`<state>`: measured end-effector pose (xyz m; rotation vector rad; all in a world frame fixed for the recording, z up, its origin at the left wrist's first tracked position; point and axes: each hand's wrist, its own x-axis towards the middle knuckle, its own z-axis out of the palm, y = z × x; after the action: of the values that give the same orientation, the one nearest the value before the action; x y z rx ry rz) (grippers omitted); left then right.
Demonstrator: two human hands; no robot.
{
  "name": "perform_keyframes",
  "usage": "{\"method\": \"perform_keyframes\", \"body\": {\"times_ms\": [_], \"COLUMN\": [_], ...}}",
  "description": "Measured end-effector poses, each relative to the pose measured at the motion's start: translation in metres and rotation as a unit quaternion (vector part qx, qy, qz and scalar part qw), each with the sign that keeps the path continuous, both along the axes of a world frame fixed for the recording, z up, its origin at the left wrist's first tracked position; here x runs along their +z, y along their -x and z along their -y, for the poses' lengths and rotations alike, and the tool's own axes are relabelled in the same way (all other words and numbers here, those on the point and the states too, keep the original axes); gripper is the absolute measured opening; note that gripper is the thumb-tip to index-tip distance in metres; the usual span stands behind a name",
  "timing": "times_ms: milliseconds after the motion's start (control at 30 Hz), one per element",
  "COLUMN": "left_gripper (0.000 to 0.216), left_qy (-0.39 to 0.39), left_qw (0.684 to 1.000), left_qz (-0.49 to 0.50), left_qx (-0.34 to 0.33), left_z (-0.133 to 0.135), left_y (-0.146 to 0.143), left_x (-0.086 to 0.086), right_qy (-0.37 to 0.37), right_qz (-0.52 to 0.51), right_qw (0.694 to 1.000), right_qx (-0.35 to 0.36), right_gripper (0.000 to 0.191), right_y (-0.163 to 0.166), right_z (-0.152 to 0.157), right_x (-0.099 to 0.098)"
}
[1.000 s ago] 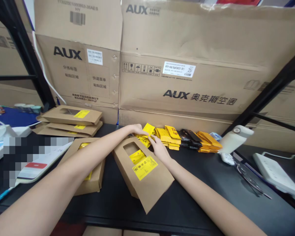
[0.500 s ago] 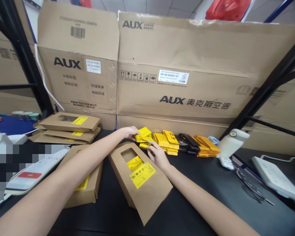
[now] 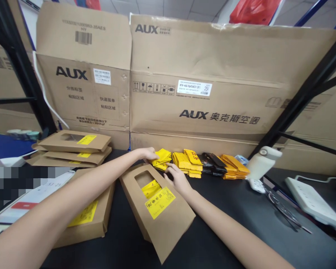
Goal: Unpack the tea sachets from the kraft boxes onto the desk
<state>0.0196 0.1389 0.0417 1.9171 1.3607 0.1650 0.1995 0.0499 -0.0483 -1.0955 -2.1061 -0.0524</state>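
Note:
A brown paper box with a cut-out window and a yellow label (image 3: 159, 209) lies slanted on the black table, yellow packets showing through its window. At its far open end, my left hand (image 3: 149, 154) pinches a small bundle of yellow sachets (image 3: 162, 158). My right hand (image 3: 177, 176) rests at the mouth of the box, fingers curled against the sachets' lower edge. A row of yellow sachets (image 3: 187, 161), black sachets (image 3: 212, 161) and orange sachets (image 3: 235, 166) lies just behind, against the cardboard.
A stack of window boxes (image 3: 72, 147) sits at the back left, another box (image 3: 89, 218) under my left forearm. Big AUX cartons (image 3: 201, 82) wall the back. A white scanner (image 3: 261, 164), scissors (image 3: 285, 209) and a power strip (image 3: 310, 201) lie right.
The view has tilted up a little. My left hand has drawn the yellow sachets slightly left and together; my right hand stays at the mouth of the box.

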Motion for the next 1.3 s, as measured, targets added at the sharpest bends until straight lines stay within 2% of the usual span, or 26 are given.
{"method": "perform_keyframes", "body": {"times_ms": [67,200,267,433,500,667,833,967,1133,1200,1300], "left_gripper": [0.028,0.033,0.031,0.039,0.045,0.055,0.051,0.048,0.056,0.057,0.064], "left_qy": [-0.019,-0.026,-0.03,-0.125,-0.163,-0.197,-0.203,-0.16,-0.098,-0.083,-0.113], "left_qw": [0.999,0.997,0.995,0.984,0.975,0.957,0.948,0.949,0.949,0.948,0.946], "left_qz": [-0.034,-0.056,-0.061,-0.112,-0.133,-0.172,-0.213,-0.252,-0.299,-0.307,-0.301], "left_qx": [-0.015,-0.055,-0.07,-0.055,-0.072,-0.125,-0.124,-0.102,-0.025,0.028,0.034], "left_z": [0.005,0.014,0.012,-0.011,-0.019,-0.026,-0.03,-0.027,-0.019,-0.014,-0.002], "left_y": [-0.006,-0.017,-0.02,-0.013,-0.01,-0.013,-0.023,-0.023,0.002,0.008,0.003], "left_x": [0.005,0.014,0.015,0.007,0.0,-0.016,-0.016,0.004,0.058,0.079,0.093], "right_qy": [0.004,0.017,0.026,0.03,0.023,0.008,-0.008,-0.011,-0.007,0.001,0.01], "right_qz": [-0.009,0.018,0.048,0.08,0.082,0.097,0.142,0.135,0.094,0.084,0.079], "right_qw": [0.999,0.996,0.993,0.989,0.989,0.986,0.982,0.984,0.989,0.99,0.99], "right_qx": [-0.03,-0.086,-0.102,-0.123,-0.123,-0.132,-0.125,-0.118,-0.117,-0.114,-0.119], "right_gripper": [0.013,0.044,0.051,0.042,0.042,0.048,0.046,0.041,0.04,0.041,0.042], "right_y": [0.0,0.001,0.002,0.001,0.0,0.002,0.006,0.005,0.002,0.001,0.001], "right_z": [0.002,0.006,0.007,0.005,0.003,0.005,0.007,0.006,0.005,0.006,0.006], "right_x": [0.002,0.006,0.007,0.004,0.003,0.005,0.009,0.008,0.006,0.006,0.006]}}
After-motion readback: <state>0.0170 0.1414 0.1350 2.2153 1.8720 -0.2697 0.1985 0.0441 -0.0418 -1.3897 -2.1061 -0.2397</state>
